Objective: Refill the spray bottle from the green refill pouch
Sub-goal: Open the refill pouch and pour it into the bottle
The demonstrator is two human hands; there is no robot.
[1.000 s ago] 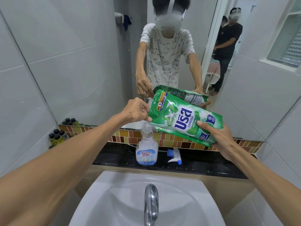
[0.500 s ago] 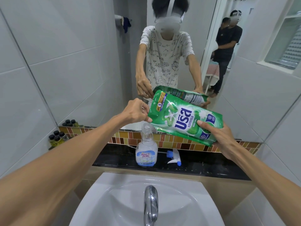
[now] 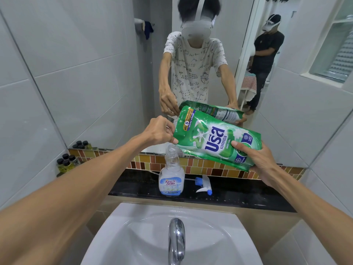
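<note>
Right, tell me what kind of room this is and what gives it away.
Most likely a bathroom at home. A white washbasin with a chrome tap sits below a wall mirror, the walls are tiled, and small toiletry bottles stand in the corner of the black counter.

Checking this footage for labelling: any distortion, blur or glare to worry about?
Head view: wide-angle bending curves the wall tile lines and stretches the forearms at the edges; lighting is even and soft; the green pouch and spray bottle are sharp; a mild highlight on the tap.
</note>
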